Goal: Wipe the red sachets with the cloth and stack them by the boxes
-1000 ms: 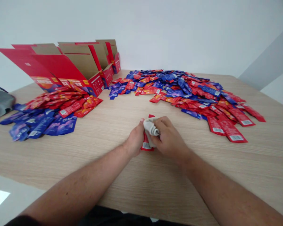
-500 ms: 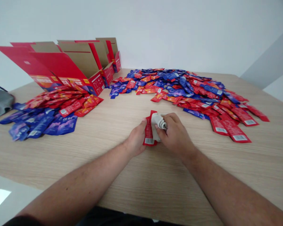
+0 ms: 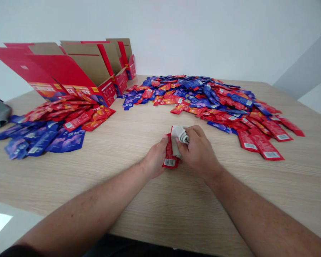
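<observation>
While the left hand [image 3: 155, 157] pinches a red packet [image 3: 169, 153] along its left edge, the right hand [image 3: 199, 148] presses a folded pale cloth [image 3: 178, 135] against the packet's face, above a wood-grain table [image 3: 133, 146]. The left thumb lies on the near face, pointing away from the person, its tip close to the edge of the cloth; the other left fingers are hidden behind the packet, so their spread cannot be told. The right fingers are curled tight around the bunched cloth, thumb laid over it, leaving no visible gap.

The packet sits between the two hands, in front of the person and near the middle of the view. Its long axis runs away from the person, the barcode end nearest and the far end mostly covered by the cloth. Whether its lower edge touches the table cannot be told.

Beyond the hands, a heap [image 3: 203, 98] of red and blue packets curves across the back and right of the table. At left, a smaller pile of red packets [image 3: 69, 112] lies beside blue ones [image 3: 46, 139], in front of a row of open red boxes [image 3: 106, 92].
</observation>
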Demonstrator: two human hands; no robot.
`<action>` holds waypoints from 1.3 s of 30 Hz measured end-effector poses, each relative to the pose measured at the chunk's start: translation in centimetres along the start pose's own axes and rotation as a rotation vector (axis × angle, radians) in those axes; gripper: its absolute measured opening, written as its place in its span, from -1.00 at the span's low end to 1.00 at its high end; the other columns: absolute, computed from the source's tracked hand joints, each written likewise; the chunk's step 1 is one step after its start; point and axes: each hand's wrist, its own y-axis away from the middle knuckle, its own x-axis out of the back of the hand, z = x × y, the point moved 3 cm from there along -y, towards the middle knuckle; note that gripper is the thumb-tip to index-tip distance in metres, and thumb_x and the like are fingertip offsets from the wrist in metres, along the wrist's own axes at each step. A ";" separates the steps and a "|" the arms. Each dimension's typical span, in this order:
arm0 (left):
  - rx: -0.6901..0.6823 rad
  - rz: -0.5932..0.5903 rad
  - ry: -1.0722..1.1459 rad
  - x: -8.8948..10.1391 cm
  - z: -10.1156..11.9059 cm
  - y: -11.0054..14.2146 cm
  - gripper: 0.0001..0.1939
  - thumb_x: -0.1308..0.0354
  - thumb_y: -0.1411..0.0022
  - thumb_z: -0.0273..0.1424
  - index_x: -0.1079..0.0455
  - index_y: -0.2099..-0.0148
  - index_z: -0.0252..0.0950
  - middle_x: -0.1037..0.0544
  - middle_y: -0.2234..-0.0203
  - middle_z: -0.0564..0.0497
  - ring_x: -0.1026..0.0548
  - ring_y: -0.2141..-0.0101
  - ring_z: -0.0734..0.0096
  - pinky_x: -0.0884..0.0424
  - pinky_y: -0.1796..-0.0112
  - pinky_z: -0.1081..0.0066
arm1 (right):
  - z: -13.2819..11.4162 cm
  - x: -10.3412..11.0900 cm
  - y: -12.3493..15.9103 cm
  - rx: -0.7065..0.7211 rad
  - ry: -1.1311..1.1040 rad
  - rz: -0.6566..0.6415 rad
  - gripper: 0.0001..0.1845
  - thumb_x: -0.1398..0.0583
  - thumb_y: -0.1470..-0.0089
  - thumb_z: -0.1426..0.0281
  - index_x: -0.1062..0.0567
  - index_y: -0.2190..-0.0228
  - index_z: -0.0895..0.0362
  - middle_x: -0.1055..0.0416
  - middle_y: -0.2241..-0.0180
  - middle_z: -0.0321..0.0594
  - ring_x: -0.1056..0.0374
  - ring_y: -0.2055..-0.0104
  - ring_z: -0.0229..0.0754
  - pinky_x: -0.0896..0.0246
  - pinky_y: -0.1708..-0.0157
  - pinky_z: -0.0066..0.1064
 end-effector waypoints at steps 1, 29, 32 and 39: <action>0.008 -0.003 0.010 0.0 0.1 0.1 -0.52 0.11 -0.49 -0.11 -0.50 -0.01 -0.35 -0.65 0.27 -0.15 -0.63 0.27 0.17 -0.52 0.19 0.26 | -0.4 -0.1 0.1 0.030 -0.010 -0.044 -0.80 -0.18 -0.18 0.46 -0.45 0.12 0.15 -0.42 0.14 0.00 -0.37 0.05 0.04 -0.35 0.00 -0.14; 0.093 0.015 0.081 -0.1 0.6 0.6 -0.51 0.15 -0.51 -0.14 -0.51 0.00 -0.36 -0.64 0.30 -0.14 -0.60 0.31 0.21 -0.50 0.17 0.27 | -0.5 -0.4 0.5 0.094 -0.061 -0.154 -0.79 -0.21 -0.14 0.45 -0.48 0.14 0.14 -0.44 0.13 -0.04 -0.38 0.07 0.00 -0.35 0.04 -0.20; 0.143 -0.002 0.145 0.5 1.3 0.7 -0.45 0.14 -0.49 -0.07 -0.52 -0.03 -0.36 -0.63 0.32 -0.15 -0.59 0.35 0.22 -0.49 0.19 0.27 | -2.3 -1.2 1.6 0.226 -0.079 -0.425 -0.82 -0.23 -0.09 0.46 -0.49 0.21 0.13 -0.47 0.16 -0.11 -0.38 0.13 -0.06 -0.36 0.10 -0.24; 0.081 -0.030 0.137 -0.2 1.0 0.9 -0.50 0.15 -0.52 -0.18 -0.49 -0.11 -0.40 -0.65 0.20 -0.19 -0.63 0.22 0.18 -0.50 0.09 0.25 | -0.3 -0.3 0.6 0.129 -0.025 -0.165 -0.81 -0.21 -0.15 0.44 -0.48 0.15 0.14 -0.44 0.16 -0.06 -0.38 0.08 0.00 -0.36 0.04 -0.17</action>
